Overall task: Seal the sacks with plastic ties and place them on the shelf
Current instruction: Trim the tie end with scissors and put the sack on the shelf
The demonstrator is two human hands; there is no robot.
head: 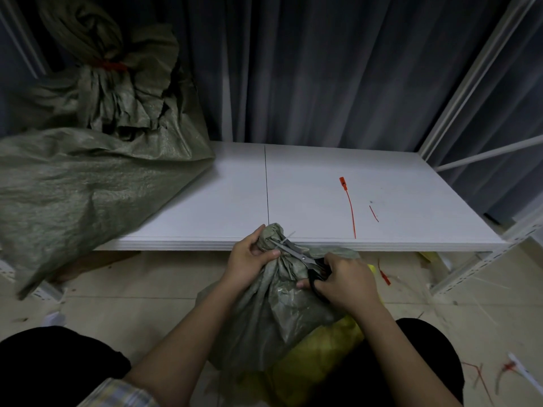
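Gripping the bunched neck of a crinkled green woven sack (273,306) just below the front edge of the white shelf board (293,189), the left hand (249,259) clenches the fabric while the right hand (346,283) grasps black-handled scissors (296,254), steel blades at a pale plastic tie (289,234). On the board lie a tied sack (88,177) at its left end and a red plastic tie (349,207) toward its right; grey curtains (323,69) hang behind it.

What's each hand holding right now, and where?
Left hand grips the sack at its gathered neck; right hand holds the scissors by the black handles.
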